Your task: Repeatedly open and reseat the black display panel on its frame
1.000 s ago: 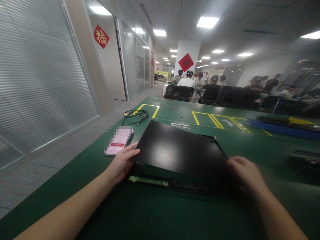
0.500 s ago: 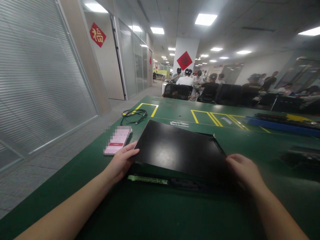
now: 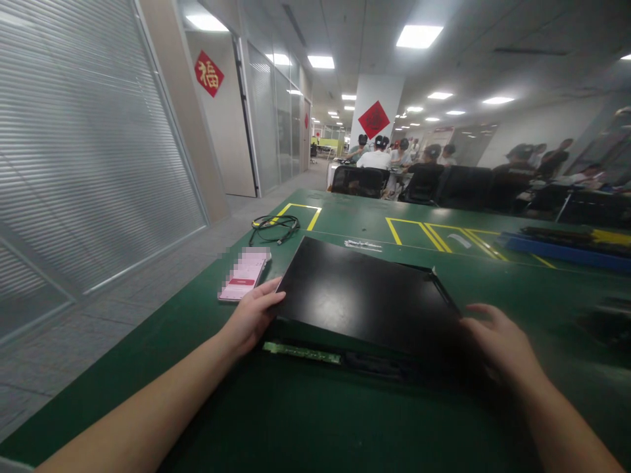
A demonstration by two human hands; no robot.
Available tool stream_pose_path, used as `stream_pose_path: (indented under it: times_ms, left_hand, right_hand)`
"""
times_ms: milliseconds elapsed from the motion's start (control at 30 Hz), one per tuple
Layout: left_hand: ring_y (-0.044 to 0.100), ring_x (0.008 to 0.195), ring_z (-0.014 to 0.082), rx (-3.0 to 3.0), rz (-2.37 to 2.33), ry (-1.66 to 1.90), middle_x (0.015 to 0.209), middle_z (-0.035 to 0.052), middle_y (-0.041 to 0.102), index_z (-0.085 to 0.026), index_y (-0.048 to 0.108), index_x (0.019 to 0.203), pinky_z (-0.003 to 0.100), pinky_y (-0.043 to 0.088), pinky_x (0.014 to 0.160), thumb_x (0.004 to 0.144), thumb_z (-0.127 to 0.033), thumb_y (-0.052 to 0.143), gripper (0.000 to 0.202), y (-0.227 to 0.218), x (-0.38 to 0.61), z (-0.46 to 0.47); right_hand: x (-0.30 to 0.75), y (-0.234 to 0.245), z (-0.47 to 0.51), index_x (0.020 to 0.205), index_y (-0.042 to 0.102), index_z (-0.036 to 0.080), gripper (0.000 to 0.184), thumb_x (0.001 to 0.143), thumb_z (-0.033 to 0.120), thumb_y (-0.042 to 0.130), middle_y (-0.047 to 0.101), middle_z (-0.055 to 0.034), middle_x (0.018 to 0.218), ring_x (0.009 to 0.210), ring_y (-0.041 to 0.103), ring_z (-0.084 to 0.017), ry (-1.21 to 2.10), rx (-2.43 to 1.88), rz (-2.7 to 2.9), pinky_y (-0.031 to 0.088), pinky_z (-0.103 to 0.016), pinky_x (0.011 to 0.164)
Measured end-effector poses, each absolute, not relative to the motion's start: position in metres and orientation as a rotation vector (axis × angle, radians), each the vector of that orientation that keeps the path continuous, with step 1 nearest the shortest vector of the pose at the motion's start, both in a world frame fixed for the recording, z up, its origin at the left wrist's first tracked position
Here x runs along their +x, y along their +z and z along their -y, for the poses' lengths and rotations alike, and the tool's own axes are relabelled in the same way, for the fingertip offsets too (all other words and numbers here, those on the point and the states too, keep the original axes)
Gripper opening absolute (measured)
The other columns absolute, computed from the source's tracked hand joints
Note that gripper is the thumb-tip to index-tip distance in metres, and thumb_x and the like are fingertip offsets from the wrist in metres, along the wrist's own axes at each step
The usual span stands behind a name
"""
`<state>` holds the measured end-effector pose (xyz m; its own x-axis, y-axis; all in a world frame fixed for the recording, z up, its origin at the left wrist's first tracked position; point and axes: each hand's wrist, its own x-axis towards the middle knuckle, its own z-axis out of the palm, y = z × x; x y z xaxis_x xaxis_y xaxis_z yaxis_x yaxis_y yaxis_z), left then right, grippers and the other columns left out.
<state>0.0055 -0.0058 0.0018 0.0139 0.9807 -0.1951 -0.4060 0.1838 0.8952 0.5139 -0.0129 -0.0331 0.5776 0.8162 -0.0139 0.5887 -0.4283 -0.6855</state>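
Note:
A flat black panel (image 3: 365, 295) lies tilted on the green table (image 3: 315, 420), its near edge raised above a green circuit strip (image 3: 302, 353) and a dark frame beneath. My left hand (image 3: 254, 314) grips the panel's near left corner, thumb on top. My right hand (image 3: 503, 341) holds the near right corner, fingers curled around the edge.
A phone with a pink screen (image 3: 245, 274) lies left of the panel, a coiled black cable (image 3: 274, 228) beyond it. Yellow tape boxes (image 3: 434, 236) mark the table. A blue tray (image 3: 566, 248) sits far right. Several people sit at the back (image 3: 394, 161).
The view has shifted a little to the left, so everything sits slightly further right in frame. Both hands keep their hold on the panel's corners.

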Motion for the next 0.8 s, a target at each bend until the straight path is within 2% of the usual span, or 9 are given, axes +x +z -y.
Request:
stream_pose_path:
  times_ms: [167,267,433,600,800]
  left_hand:
    - [0.091,0.109,0.0305,0.743,-0.993,1.254,0.120,0.0153,0.096,-0.013,0.087,0.143,0.029,0.071,0.084,0.078,-0.010,0.092,0.065,0.001,0.005,0.006]
    - [0.090,0.115,0.0328,0.746,-1.004,1.248,0.124,0.0163,0.095,-0.013,0.088,0.144,0.030,0.071,0.087,0.078,-0.012,0.093,0.066,0.002,0.005,0.006]
    - [0.091,0.115,0.0328,0.770,-1.010,1.246,0.125,0.0131,0.096,-0.017,0.089,0.145,0.033,0.070,0.090,0.080,-0.016,0.092,0.065,0.003,0.005,0.008]
    - [0.090,0.122,0.0353,0.833,-0.995,1.246,0.130,0.0115,0.095,-0.022,0.089,0.147,0.037,0.071,0.098,0.078,-0.021,0.094,0.069,0.004,0.005,0.009]
    - [0.088,0.128,0.0373,0.866,-0.974,1.251,0.131,0.0139,0.095,-0.019,0.089,0.145,0.037,0.069,0.101,0.075,-0.023,0.097,0.070,0.004,0.004,0.009]
  right_hand:
    - [0.512,-0.032,0.012,0.126,0.083,0.028,0.050,0.083,0.050,0.072,0.089,-0.0133,0.099,0.093,0.083,-0.039,0.478,-2.194,1.103,0.063,-0.051,0.089]
    - [0.510,-0.030,0.012,0.126,0.082,0.028,0.049,0.084,0.050,0.070,0.090,-0.0137,0.102,0.096,0.084,-0.039,0.481,-2.216,1.100,0.063,-0.051,0.092]
    - [0.508,-0.027,0.012,0.122,0.082,0.028,0.048,0.081,0.051,0.071,0.090,-0.0136,0.103,0.099,0.083,-0.040,0.462,-2.218,1.113,0.062,-0.051,0.092]
    - [0.504,-0.030,0.012,0.117,0.082,0.027,0.047,0.080,0.051,0.069,0.089,-0.0134,0.097,0.094,0.083,-0.039,0.450,-2.213,1.099,0.062,-0.050,0.090]
    - [0.510,-0.037,0.011,0.113,0.085,0.027,0.046,0.078,0.053,0.071,0.089,-0.0141,0.096,0.090,0.081,-0.039,0.400,-2.191,1.133,0.062,-0.049,0.085]
